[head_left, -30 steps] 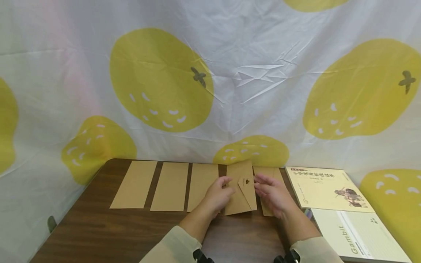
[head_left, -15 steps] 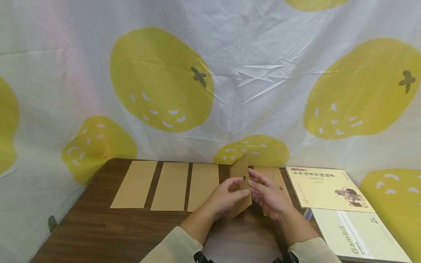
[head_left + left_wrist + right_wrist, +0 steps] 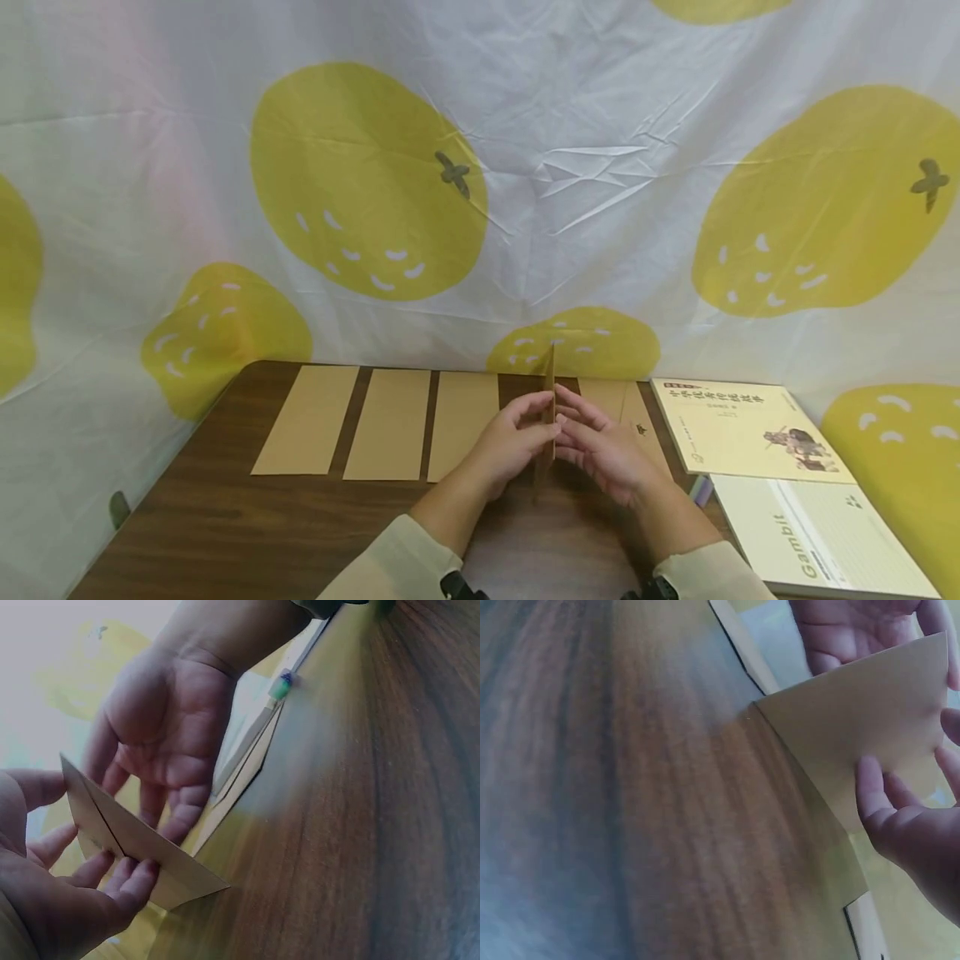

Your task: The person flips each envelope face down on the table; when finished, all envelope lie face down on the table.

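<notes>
Both hands hold a brown paper envelope (image 3: 552,371) on edge above the table, so it looks like a thin upright strip from the head. My left hand (image 3: 513,437) has its thumb and fingers on it from the left. From the right, my right hand (image 3: 603,446) meets it, fingertips close to the left thumb. The flap side of the envelope (image 3: 124,832) faces the left wrist camera, with the left fingers on it. In the right wrist view, the plain side of the envelope (image 3: 855,712) shows, touched by the right fingertips.
Three brown envelopes (image 3: 306,421) lie plain side up in a row on the dark wooden table (image 3: 225,533). Another envelope (image 3: 633,408), crown emblem showing, lies behind the right hand. Books (image 3: 753,429) overlap at right, beside a small purple-green object (image 3: 701,490). A lemon-print curtain (image 3: 525,208) hangs behind.
The envelope has turned from its flap side facing the head camera to edge-on. The left hand has moved right with it, and the two hands have come closer together.
</notes>
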Available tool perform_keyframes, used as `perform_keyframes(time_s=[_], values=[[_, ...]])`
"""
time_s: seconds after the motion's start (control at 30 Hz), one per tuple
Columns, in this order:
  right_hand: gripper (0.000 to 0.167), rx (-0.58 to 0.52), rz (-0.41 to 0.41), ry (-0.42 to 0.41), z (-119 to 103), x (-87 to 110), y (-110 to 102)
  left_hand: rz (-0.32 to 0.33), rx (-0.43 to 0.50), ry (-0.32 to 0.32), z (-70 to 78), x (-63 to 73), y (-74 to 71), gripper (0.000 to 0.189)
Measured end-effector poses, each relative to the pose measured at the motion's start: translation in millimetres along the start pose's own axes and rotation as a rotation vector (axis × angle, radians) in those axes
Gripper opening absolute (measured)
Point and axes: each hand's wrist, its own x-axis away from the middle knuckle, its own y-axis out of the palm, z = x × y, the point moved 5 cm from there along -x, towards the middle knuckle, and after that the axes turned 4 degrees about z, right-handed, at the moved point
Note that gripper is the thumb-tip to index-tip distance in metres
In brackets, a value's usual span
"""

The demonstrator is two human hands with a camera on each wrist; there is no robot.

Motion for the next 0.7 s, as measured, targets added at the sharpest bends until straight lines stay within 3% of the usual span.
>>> perform_keyframes(time_s=[0.17,0.37,0.7], values=[[0.072,0.051,-0.051,-0.005,5.2,0.3,1.7,-0.006,0.076,0.007,2.4,-1.8,-1.6,0.054],[0.07,0.115,0.012,0.039,5.9,0.4,1.2,-0.043,0.144,-0.011,4.8,-3.2,-3.7,0.058],[0.072,0.121,0.099,0.041,6.2,-1.7,-2.8,0.052,0.087,-0.029,1.3,-4.2,-16.0,0.07]])
